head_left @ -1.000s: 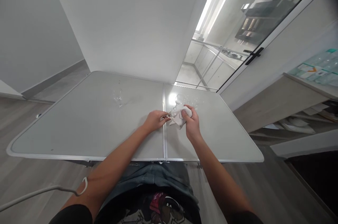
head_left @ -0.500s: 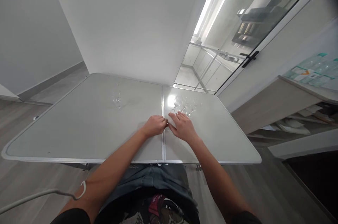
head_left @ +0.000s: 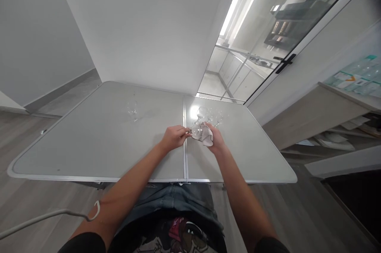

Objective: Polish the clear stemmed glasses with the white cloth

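Observation:
My left hand (head_left: 173, 137) is closed in a pinch on the stem of a clear wine glass (head_left: 195, 130) that lies sideways above the table's middle seam. My right hand (head_left: 216, 140) is turned palm up under the bowl and grips a crumpled white cloth (head_left: 204, 133) wrapped round the glass. Both hands hover just above the grey folding table (head_left: 104, 145). Just beyond them stand two or three more clear glasses (head_left: 210, 115) on the right half.
A single clear glass (head_left: 133, 110) stands on the left half of the table. A white wall panel rises behind the table, with a glass door to the right. A wooden shelf unit (head_left: 321, 114) stands at the right. A white cable (head_left: 47, 217) hangs at my lower left.
Half a second ago my right hand lay palm down over the cloth on the table; now it is turned over, holding the cloth round the glass again.

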{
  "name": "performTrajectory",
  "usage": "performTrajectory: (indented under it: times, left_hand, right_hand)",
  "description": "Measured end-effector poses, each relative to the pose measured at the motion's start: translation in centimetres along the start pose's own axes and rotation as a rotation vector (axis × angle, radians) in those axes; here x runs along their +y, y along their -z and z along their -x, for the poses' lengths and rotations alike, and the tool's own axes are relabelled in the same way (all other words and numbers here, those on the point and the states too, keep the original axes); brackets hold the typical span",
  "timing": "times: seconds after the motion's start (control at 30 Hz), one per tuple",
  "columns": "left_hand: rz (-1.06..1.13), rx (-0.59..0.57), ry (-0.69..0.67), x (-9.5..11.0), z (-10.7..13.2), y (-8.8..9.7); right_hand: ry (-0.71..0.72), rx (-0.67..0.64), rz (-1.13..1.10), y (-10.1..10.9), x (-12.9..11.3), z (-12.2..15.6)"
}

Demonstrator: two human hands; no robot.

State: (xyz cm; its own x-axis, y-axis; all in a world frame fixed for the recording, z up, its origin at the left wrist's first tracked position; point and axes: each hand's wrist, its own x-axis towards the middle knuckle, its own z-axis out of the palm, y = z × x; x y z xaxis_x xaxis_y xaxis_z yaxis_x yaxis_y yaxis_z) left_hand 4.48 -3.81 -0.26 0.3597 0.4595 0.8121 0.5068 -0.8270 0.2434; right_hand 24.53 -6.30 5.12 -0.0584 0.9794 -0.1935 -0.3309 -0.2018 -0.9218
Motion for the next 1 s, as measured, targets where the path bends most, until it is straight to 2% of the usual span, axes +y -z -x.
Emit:
performTrajectory:
  times: [0.07,0.13,0.2,0.3,0.4,0.47,0.57,0.6,0.67,0.8,0.93,1.0]
  left_hand:
    - [0.045,0.031,0.125,0.1,0.0,-0.1]
    - [0.095,0.032,0.21,0.5,-0.1,-0.2]
    - [0.133,0.017,0.263,1.0,-0.3,-0.3]
    - [0.154,0.008,0.323,1.6,-0.3,-0.5]
    - [0.128,0.006,0.324,1.7,-0.2,-0.9]
    - [0.056,0.021,0.287,1.4,0.0,-1.2]
    - [-0.097,0.03,0.199,0.8,0.2,-1.2]
    - [-0.14,0.023,0.158,0.7,0.2,-1.0]
    - [-0.194,-0.012,0.061,0.6,0.2,-0.7]
    - [-0.219,-0.114,-0.11,0.9,0.0,0.2]
    - [-0.207,-0.138,-0.227,1.1,0.0,0.7]
    - [-0.193,-0.123,-0.222,1.1,0.1,0.7]
  right_hand:
    - [0.18,0.17,-0.059,-1.7,2.0,0.6]
    - [0.323,0.349,-0.021,-3.8,3.5,1.4]
    - [0.463,0.491,0.133,-5.6,4.4,2.1]
    - [0.693,0.57,0.512,-6.9,4.9,2.4]
    - [0.873,0.496,1.013,-5.9,4.9,1.7]
    - [0.961,0.352,1.33,-4.7,4.3,1.1]
    - [1.043,0.146,1.563,-3.4,2.3,0.7]
    - [1.025,0.109,1.592,-3.3,1.3,0.7]
    - [0.871,0.069,1.627,-3.3,-1.0,0.7]
    - [0.368,-0.094,1.536,-3.3,-4.7,0.2]
    - [-0.14,-0.312,1.005,-1.7,-5.5,-0.8]
    - [-0.314,-0.378,0.726,-0.7,-5.0,-1.1]
